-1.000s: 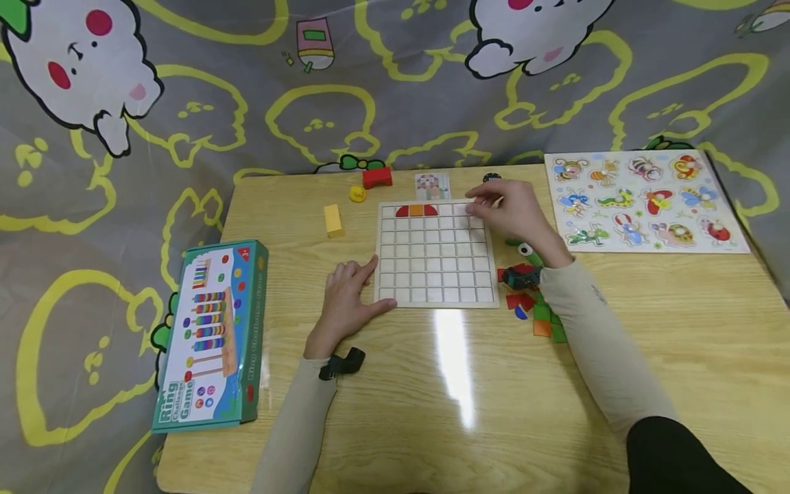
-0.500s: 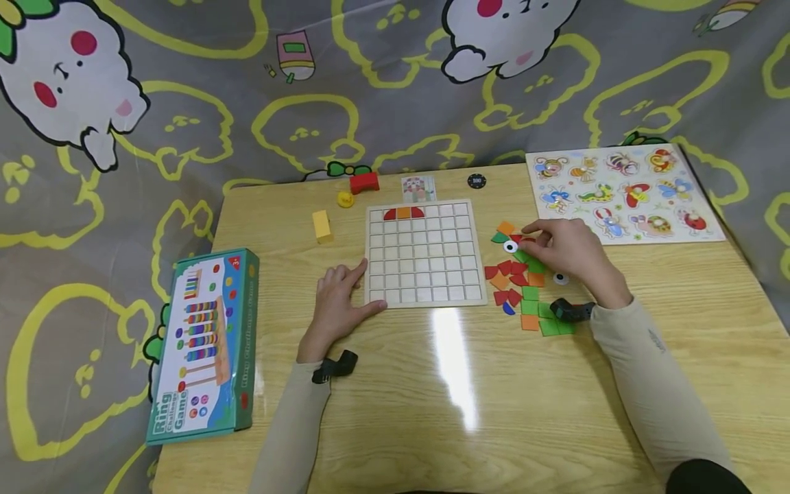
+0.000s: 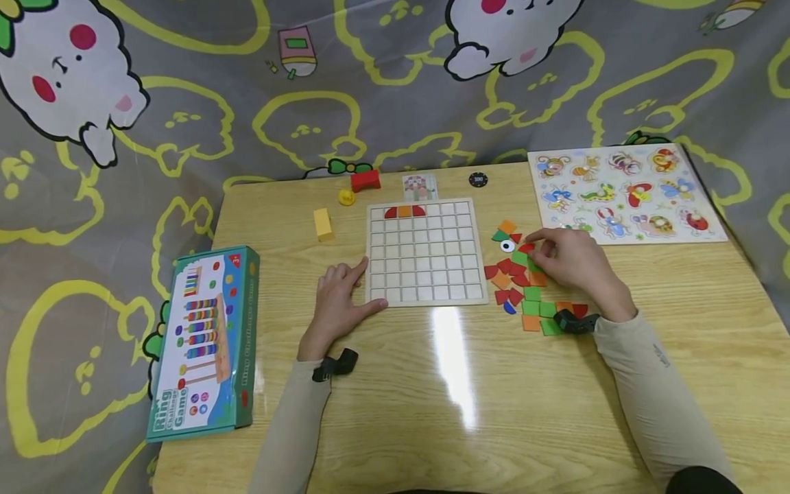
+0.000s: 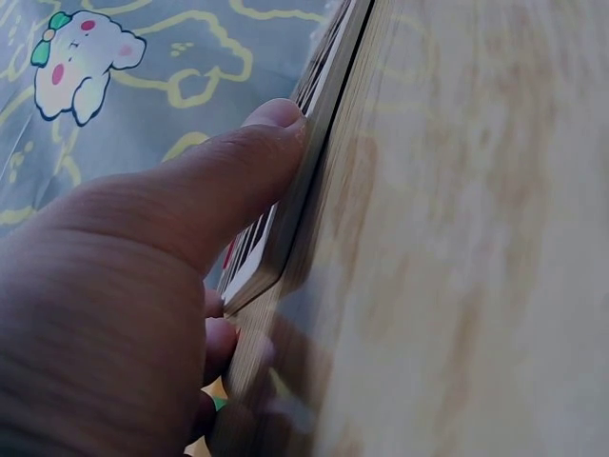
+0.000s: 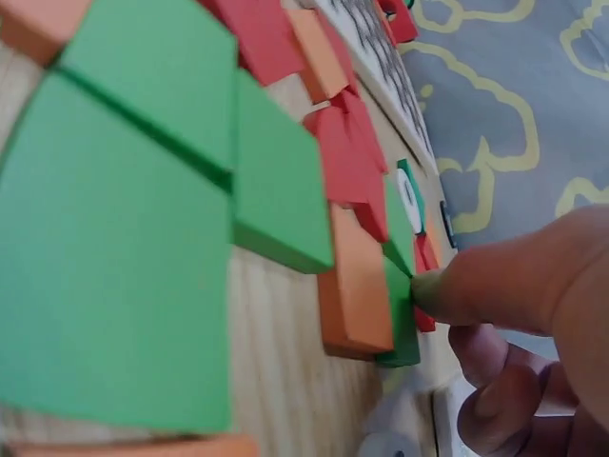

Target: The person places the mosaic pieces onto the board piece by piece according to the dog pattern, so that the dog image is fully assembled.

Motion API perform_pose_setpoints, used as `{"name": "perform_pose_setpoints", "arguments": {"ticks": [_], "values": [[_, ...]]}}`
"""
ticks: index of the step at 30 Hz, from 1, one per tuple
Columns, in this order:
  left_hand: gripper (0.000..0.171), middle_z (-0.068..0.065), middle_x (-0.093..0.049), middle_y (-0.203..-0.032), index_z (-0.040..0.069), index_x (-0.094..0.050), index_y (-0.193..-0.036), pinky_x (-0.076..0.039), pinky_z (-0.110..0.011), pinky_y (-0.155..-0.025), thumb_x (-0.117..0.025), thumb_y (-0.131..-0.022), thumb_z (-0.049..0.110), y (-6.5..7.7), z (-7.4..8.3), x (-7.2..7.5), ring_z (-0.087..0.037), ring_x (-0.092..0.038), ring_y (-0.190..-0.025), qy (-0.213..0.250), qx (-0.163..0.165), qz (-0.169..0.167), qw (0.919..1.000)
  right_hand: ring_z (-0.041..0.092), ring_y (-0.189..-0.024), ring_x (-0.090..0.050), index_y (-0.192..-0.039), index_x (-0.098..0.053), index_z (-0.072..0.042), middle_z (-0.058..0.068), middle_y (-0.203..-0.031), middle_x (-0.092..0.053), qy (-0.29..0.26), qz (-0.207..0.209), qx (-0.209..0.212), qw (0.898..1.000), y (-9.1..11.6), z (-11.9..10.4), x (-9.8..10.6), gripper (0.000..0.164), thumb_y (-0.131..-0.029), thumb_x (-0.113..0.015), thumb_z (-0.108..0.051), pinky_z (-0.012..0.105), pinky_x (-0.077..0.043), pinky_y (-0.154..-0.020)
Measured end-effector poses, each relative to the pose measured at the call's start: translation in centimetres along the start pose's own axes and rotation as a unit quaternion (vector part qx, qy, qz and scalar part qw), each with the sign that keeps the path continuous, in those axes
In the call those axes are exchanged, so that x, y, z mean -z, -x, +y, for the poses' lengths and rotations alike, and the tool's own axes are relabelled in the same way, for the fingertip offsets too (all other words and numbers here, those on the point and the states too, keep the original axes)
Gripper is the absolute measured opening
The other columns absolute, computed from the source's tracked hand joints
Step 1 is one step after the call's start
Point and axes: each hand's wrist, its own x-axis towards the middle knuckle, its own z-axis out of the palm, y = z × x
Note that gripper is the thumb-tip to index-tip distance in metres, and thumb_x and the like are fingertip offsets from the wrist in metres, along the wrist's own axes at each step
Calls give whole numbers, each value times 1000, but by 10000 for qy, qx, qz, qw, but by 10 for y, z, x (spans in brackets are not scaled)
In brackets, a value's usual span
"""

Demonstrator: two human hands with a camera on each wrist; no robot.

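Observation:
A wooden grid board [image 3: 428,304] holds an orange square between two red rounded pieces in its top row. My left hand [image 3: 336,305] lies at its near left corner, index finger along the left side and thumb at the near edge. In the left wrist view the straight thumb [image 4: 238,162] touches the edge of the board [image 4: 271,243]. My right hand [image 3: 570,257] is at the loose pieces right of the board, pinching a red rounded piece [image 3: 527,248] between thumb and index finger. Green squares [image 5: 143,219] lie close under the right wrist, and a white eye piece [image 3: 507,245] beside the fingertips.
Red, orange, green and blue pieces spread right of the board. Behind it lie a picture card [image 3: 420,186], a black chip [image 3: 478,180], a red block [image 3: 366,180], a yellow duck [image 3: 346,197] and a yellow block [image 3: 323,225]. An insect puzzle [image 3: 629,195] and a game box [image 3: 204,343] flank these.
My right hand has moved from the board's top right corner to the loose pieces, then shifted slightly there. My left hand stays at the board's corner. The head view has shifted slightly.

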Motion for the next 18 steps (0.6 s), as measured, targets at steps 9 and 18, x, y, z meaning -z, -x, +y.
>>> {"name": "perform_pose_setpoints", "arguments": {"ticks": [9,18], "values": [[94,1,-43,-90,17,-43,-151,-23,-35,-78,-77,-75,61,1,1,2,-18,-33,-85,43,32,17,10000,24,-72,-54,-101,-70,-6,9,-84,-64,-33,129,-16,9999,0,-2,-3,18,-88,-72,-18,39,-39,-65],[95,2,-43,-91,18,-41,-152,-22,-35,-78,-75,-76,64,0,0,1,-18,-33,-85,-31,39,-58,10000,17,-62,-60,-96,-62,-8,12,-93,-70,-772,39,23,9970,-1,-5,10,15,-91,-72,-18,26,-43,-54]]}}
